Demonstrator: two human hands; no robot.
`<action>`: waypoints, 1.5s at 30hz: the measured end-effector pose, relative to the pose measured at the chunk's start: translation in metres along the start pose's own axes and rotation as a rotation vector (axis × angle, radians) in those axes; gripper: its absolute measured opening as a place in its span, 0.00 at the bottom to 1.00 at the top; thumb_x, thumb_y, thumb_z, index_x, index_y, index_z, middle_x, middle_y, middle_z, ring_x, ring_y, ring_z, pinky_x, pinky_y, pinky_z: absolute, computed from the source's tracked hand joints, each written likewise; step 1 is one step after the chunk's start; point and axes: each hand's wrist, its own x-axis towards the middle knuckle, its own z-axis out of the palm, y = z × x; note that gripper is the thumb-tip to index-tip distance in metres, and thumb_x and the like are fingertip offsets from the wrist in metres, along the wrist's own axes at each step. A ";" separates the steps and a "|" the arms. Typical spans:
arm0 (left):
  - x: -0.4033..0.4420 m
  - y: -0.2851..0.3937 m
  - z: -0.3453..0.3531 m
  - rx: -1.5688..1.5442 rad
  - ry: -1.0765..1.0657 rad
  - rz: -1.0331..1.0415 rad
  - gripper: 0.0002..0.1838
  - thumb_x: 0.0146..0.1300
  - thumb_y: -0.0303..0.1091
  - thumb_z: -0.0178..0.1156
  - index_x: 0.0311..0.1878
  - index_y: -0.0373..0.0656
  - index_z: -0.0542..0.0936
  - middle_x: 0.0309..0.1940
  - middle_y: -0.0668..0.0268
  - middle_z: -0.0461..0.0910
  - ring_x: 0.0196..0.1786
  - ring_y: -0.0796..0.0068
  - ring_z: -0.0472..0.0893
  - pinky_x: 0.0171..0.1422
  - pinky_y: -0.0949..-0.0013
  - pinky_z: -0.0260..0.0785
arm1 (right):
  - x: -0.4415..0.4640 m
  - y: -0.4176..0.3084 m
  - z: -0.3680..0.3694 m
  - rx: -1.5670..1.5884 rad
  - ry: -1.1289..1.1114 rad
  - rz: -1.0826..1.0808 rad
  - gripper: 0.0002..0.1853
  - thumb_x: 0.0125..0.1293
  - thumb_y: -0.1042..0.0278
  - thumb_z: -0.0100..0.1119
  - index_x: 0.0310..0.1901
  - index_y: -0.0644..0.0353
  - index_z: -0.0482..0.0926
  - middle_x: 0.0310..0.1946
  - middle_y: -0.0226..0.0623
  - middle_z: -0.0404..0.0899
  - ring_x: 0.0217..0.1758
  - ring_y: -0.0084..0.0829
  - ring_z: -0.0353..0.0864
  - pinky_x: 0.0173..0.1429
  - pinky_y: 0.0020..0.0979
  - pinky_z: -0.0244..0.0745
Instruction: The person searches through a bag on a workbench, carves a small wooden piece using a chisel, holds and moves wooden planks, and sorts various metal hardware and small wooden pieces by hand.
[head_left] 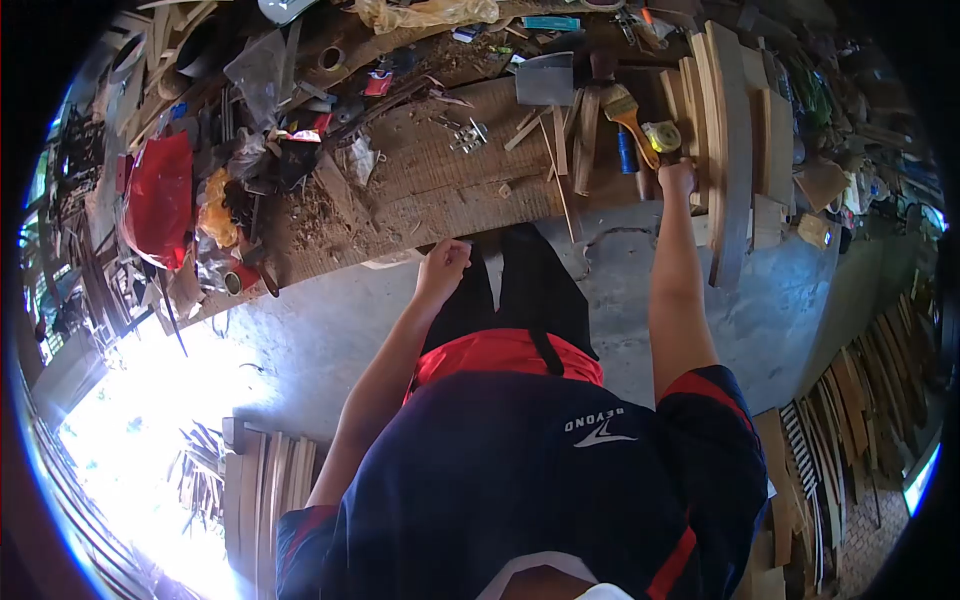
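Note:
My left hand is curled closed over my lap, just off the bench's front edge; what it holds, if anything, is too small to tell. Stretched forward at the right, my right hand is closed at the near side of a yellow tape measure, its fingertips partly hidden. Just left of that hand lies a paintbrush with an orange handle. A blue cylindrical item is beside the brush. Long wooden boards stand close to the right of my right hand.
The wooden workbench bears metal hardware, thin wood strips and a grey metal plate. A red object and plastic scraps lie at the left. More boards are at the lower left.

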 end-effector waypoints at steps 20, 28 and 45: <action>-0.025 -0.011 -0.023 -0.139 -0.048 0.062 0.09 0.66 0.36 0.55 0.42 0.41 0.76 0.30 0.68 0.77 0.35 0.80 0.79 0.33 0.76 0.71 | 0.001 -0.011 -0.006 -0.141 -0.209 -0.228 0.27 0.67 0.51 0.49 0.60 0.62 0.64 0.59 0.52 0.68 0.61 0.52 0.67 0.59 0.47 0.68; -0.035 -0.030 -0.020 -0.183 -0.031 0.019 0.11 0.66 0.37 0.55 0.43 0.39 0.76 0.31 0.68 0.79 0.33 0.80 0.79 0.34 0.76 0.71 | -0.017 -0.012 -0.002 -0.102 -0.240 -0.102 0.32 0.64 0.57 0.56 0.63 0.68 0.58 0.57 0.57 0.68 0.56 0.47 0.74 0.54 0.43 0.74; -0.036 0.069 -0.008 0.237 -0.014 0.616 0.09 0.62 0.30 0.57 0.45 0.41 0.77 0.32 0.60 0.79 0.33 0.70 0.81 0.36 0.71 0.73 | -0.233 0.076 -0.073 0.505 -0.146 -0.197 0.25 0.51 0.67 0.63 0.46 0.64 0.60 0.29 0.44 0.75 0.31 0.43 0.77 0.37 0.40 0.73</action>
